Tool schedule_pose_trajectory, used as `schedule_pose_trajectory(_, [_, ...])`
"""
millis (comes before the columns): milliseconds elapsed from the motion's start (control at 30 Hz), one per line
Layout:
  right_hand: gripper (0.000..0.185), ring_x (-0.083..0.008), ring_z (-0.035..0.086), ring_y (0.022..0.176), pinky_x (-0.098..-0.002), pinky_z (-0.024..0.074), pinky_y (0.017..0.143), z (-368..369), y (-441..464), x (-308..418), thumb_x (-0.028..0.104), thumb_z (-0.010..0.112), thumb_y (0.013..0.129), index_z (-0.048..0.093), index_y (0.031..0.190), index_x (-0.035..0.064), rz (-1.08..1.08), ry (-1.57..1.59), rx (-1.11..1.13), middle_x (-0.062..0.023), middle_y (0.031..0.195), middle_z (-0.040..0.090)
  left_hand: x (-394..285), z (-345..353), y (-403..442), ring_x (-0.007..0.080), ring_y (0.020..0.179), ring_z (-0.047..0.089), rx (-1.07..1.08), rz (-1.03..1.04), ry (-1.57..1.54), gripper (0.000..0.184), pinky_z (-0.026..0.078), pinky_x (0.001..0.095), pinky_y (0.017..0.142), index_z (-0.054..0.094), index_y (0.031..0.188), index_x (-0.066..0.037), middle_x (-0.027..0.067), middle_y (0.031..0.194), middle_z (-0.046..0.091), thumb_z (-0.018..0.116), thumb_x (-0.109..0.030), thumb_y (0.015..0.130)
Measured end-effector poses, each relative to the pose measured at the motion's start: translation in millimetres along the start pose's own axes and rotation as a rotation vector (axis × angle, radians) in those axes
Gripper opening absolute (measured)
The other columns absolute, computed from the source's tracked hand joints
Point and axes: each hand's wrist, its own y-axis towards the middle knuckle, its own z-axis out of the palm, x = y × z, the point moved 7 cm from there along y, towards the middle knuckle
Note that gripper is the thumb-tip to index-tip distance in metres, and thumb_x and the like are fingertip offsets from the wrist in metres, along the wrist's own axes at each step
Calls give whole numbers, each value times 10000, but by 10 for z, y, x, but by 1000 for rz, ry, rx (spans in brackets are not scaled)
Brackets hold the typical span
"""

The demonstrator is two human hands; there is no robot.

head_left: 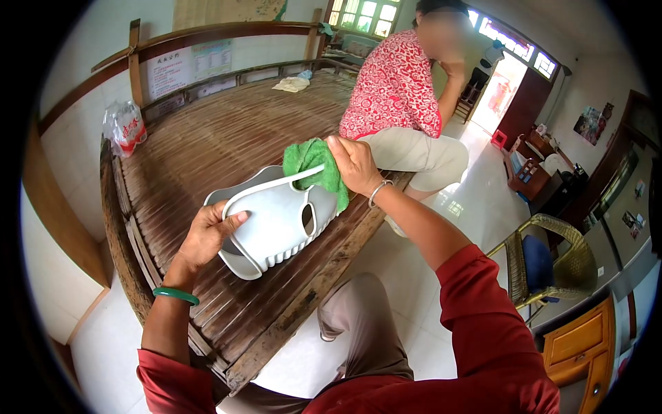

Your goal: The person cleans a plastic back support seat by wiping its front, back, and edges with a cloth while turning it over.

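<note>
A pale grey plastic holder (270,215) with curved rims, an oval cut-out and a ribbed lower edge is tilted over the slatted bamboo bed (227,131). My left hand (210,231) grips its near left end, thumb on the outer wall. At the far right end, my right hand (353,164) is closed on a green cloth (310,162), which is pressed around the holder's rim and hangs down over its side. Part of the holder's far wall is hidden behind the near one and the cloth.
Another person (396,90) in a red patterned top sits on the bed's far right edge. A plastic-wrapped bottle pack (125,129) stands at the left rail, and a cream cloth (292,84) lies farther back. A wicker chair (572,252) stands to the right.
</note>
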Motion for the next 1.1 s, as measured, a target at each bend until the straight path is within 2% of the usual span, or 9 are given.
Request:
schedule_pose_trajectory(300, [456,-369,457,549,-411,392,538,-6,90,-81,355,431,1023,520,761,-7,42,64,24,-206,607,470,2,-8,-8,91,745,587,-18,-10,42,253,500,272,704,669,1011,9,17,830,675,626,-234,955])
schedule_pose_trajectory(533, [497,-368,466,553,-418,401,553,-30,133,-395,390,413,1025,536,776,-23,103,15,16,-213,608,475,43,-74,-8,94,753,589,-35,-7,-47,249,492,275,729,669,995,2,19,840,675,631,-240,951])
schedule_pose_trajectory(600, [525,-385,463,562,-414,412,568,-22,135,-503,413,396,1025,539,780,-28,117,143,-20,-224,610,480,73,-100,16,86,736,588,-46,-4,-27,231,488,264,710,670,1009,-5,8,827,673,639,-225,945])
schedule_pose_trajectory(767, [541,-364,501,599,-401,439,616,26,189,-660,430,391,1023,558,816,-41,153,105,5,-231,658,518,15,-72,50,81,719,593,-77,-17,-20,217,487,253,696,669,1029,-13,1,817,674,646,-209,938])
schedule_pose_trajectory(967, [522,-263,561,659,-360,466,686,165,278,-766,445,424,1013,634,942,-27,219,213,-35,-185,732,611,65,-110,61,72,689,569,-65,2,-66,204,481,251,668,667,979,-8,-6,784,655,634,-207,951])
schedule_pose_trajectory(1067, [519,-295,559,673,-355,466,688,184,340,-770,442,424,1013,635,936,-26,213,166,-6,-191,736,608,116,-157,86,72,688,568,-81,14,-38,218,486,256,646,665,982,-13,-7,787,660,642,-226,946])
schedule_pose_trajectory(1100, [490,-344,603,733,-381,479,722,191,354,-850,424,407,1016,656,953,7,238,94,31,-209,786,636,119,-159,77,66,703,555,-89,-23,-29,210,468,250,665,670,978,-19,-23,782,649,637,-224,948])
